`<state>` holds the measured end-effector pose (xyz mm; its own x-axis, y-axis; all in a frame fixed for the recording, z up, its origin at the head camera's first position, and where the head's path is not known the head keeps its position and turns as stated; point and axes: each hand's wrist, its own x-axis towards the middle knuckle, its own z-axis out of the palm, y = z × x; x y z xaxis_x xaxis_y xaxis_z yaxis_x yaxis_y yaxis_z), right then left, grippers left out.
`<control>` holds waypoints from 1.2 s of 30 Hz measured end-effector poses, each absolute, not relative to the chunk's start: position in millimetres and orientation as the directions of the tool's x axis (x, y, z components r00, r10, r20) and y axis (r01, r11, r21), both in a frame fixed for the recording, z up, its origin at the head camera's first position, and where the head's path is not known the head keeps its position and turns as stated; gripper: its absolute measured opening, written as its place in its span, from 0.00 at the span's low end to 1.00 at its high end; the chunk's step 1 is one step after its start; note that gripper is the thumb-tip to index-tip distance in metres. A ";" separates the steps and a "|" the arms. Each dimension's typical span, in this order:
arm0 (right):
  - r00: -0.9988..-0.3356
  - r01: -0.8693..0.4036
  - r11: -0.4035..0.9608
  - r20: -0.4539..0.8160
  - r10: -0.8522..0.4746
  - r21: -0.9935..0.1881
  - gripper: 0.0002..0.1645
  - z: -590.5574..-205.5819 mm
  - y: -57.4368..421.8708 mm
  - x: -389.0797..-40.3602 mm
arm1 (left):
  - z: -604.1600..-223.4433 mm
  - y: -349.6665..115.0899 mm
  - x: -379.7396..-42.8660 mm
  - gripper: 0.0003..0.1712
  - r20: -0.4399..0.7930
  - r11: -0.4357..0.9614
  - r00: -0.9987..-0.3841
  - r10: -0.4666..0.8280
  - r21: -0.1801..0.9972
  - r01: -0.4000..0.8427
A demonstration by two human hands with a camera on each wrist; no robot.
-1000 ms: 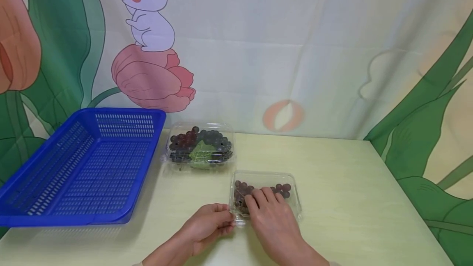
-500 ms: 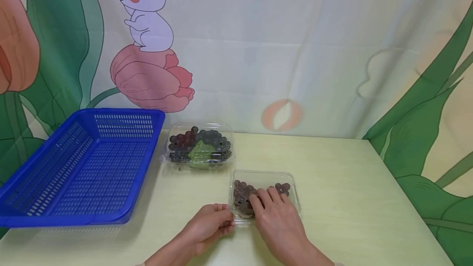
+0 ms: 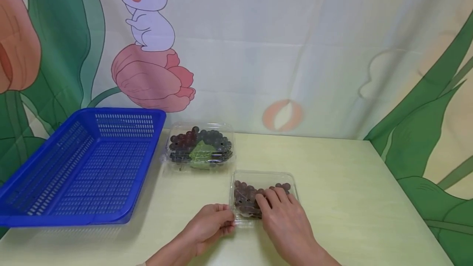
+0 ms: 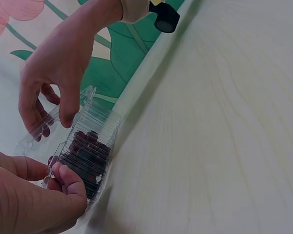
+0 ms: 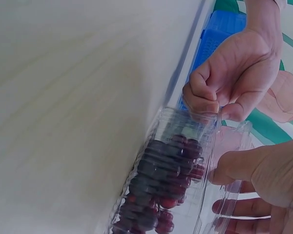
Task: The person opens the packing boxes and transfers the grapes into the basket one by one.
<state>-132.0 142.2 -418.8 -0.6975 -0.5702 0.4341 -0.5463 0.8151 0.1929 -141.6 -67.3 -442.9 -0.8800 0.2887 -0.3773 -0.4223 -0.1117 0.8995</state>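
Observation:
In the middle front of the table stands a clear plastic clamshell box (image 3: 238, 180) with dark red grapes (image 3: 245, 194) inside. My left hand (image 3: 208, 225) pinches the box's near left corner between thumb and fingers. Over the lid's right half lies my right hand (image 3: 288, 218), its bent fingers touching the top. The right wrist view shows the right thumb (image 5: 234, 165) at the front seam, where lid and base look slightly apart. Dark grapes (image 4: 88, 151) show through the base in the left wrist view. Part of the lid is hidden under the right hand.
A second clear clamshell box (image 3: 221, 128) with dark grapes and a green leaf (image 3: 202, 154) stands behind and to the left. A blue plastic basket (image 3: 149, 167) takes up the table's left side. A printed curtain (image 3: 236, 52) hangs along the back edge.
My right hand has slid a little to the right along the box's front, uncovering more of the grapes. My left hand keeps its pinch on the corner.

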 end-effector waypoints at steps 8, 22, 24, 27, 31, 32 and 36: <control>-0.697 -0.539 0.817 0.436 -0.569 0.204 0.21 -419.1 150.7 -131.1 | -440.5 -67.0 -140.8 0.12 -0.380 -0.109 -0.879 0.289 0.899 -0.425; -0.711 -0.506 0.843 0.466 -0.526 0.180 0.26 -422.0 178.0 -128.6 | -438.9 -68.7 -141.6 0.13 -0.400 -0.095 -0.877 0.266 0.895 -0.437; -0.718 -0.501 0.846 0.458 -0.524 0.181 0.25 -422.0 180.2 -128.1 | -438.4 -68.5 -141.3 0.13 -0.398 -0.094 -0.878 0.266 0.896 -0.434; -0.726 -0.495 0.850 0.452 -0.518 0.179 0.24 -422.3 182.5 -127.3 | -438.1 -68.2 -140.8 0.14 -0.395 -0.091 -0.879 0.267 0.898 -0.431; -0.726 -0.492 0.852 0.455 -0.516 0.181 0.24 -422.4 183.8 -126.9 | -437.7 -68.6 -140.6 0.11 -0.395 -0.090 -0.878 0.271 0.897 -0.432; -0.726 -0.490 0.852 0.455 -0.515 0.182 0.24 -422.3 183.8 -126.9 | -437.8 -68.8 -140.8 0.11 -0.396 -0.091 -0.877 0.272 0.897 -0.433; -0.734 -0.482 0.856 0.447 -0.511 0.186 0.23 -421.5 183.2 -126.4 | -437.7 -69.2 -141.3 0.10 -0.400 -0.092 -0.875 0.274 0.894 -0.438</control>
<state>-126.4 183.2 -421.5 -0.7343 -0.5111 0.4468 -0.4824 0.8559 0.1862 -141.3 -69.2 -437.7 -0.8745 0.2739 -0.4002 -0.4379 -0.0916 0.8943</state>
